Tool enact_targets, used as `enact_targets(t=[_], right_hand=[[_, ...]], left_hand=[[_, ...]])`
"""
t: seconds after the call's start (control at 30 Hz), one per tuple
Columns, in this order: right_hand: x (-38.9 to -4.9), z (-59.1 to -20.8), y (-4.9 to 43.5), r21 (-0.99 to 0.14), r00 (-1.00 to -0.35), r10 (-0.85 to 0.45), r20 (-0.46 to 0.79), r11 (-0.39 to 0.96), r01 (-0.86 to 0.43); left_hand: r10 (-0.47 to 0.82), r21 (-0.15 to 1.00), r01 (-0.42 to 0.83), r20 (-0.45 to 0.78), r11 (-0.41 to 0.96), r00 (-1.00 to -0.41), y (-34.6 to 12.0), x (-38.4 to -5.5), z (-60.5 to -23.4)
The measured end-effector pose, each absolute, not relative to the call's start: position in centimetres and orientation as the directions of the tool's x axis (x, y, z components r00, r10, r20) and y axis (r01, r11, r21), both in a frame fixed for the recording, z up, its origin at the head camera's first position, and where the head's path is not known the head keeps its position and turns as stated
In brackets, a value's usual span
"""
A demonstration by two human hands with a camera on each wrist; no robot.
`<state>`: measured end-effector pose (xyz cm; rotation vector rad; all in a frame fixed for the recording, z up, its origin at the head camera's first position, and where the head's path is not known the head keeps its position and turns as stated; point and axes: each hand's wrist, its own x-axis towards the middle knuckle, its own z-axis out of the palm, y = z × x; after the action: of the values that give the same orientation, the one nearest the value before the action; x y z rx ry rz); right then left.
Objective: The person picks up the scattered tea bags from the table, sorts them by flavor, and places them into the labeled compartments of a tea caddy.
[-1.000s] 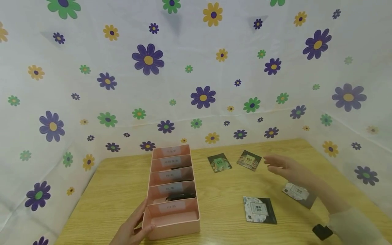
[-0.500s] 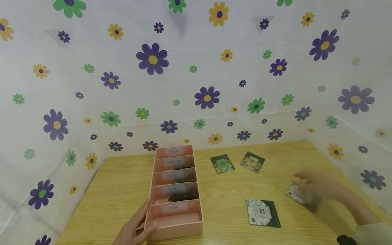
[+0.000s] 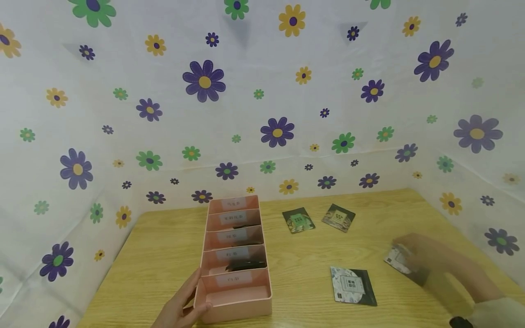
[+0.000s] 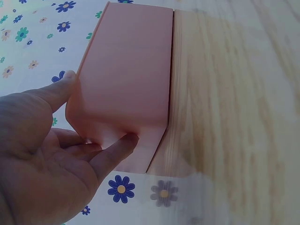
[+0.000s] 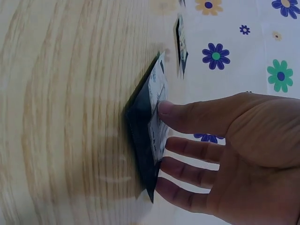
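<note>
My left hand (image 3: 180, 300) holds the near left corner of a pink divided box (image 3: 235, 312), its thumb on the near end and fingers along the side. In the left wrist view the box's plain outer wall (image 4: 124, 61) shows beside the fingers. My right hand (image 3: 430, 255) reaches over a silver-and-black tea sachet (image 3: 397, 258) lying on the right of the table. In the right wrist view the thumb rests on that sachet's printed face, while the nearly straight fingers meet its edge. Part of the sachet is hidden by the hand in the head view.
Another silver-and-black sachet (image 3: 352, 286) lies right of the box. Farther back are a green-labelled sachet (image 3: 298, 220) and a yellow-labelled one (image 3: 338, 217). Dark sachets (image 3: 246, 265) stand in some labelled compartments; the nearest compartment is bare. A flowered cloth (image 3: 242, 114) surrounds the wooden table (image 3: 164, 246).
My right hand has moved from beside the yellow-labelled sachet toward me and to the right, then down onto the silver-and-black sachet. My left hand has stayed on the box.
</note>
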<state>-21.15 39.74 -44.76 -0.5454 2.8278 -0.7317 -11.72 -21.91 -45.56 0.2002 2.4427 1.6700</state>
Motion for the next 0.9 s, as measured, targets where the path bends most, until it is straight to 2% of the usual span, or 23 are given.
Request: enact_targets(t=[0.13,0.27,0.6,0.9], right_hand=[[-21.6,-44.7,39.6,-0.432,-0.905,-0.421,-0.057,0.828,-0.358],[-22.0,-44.5,39.6,-0.485,-0.886,-0.453,-0.092,0.798,-0.358],[-22.4,-44.3,40.9,-0.538,-0.92,-0.326,-0.217,0.826,-0.166],[-22.3,-44.6,41.6,-0.591,-0.929,-0.297,-0.22,0.798,-0.115]], left_hand=[[0.198,0.932,-0.005,-0.082,0.363,-0.977,-21.9,-11.7,-45.6],[0.204,0.932,-0.007,-0.087,0.363,-0.975,-22.0,-11.7,-45.6],[0.194,0.93,-0.009,-0.086,0.367,-0.977,-21.9,-11.6,-45.5],[0.198,0.931,-0.007,-0.085,0.365,-0.976,-21.8,-11.7,-45.5]])
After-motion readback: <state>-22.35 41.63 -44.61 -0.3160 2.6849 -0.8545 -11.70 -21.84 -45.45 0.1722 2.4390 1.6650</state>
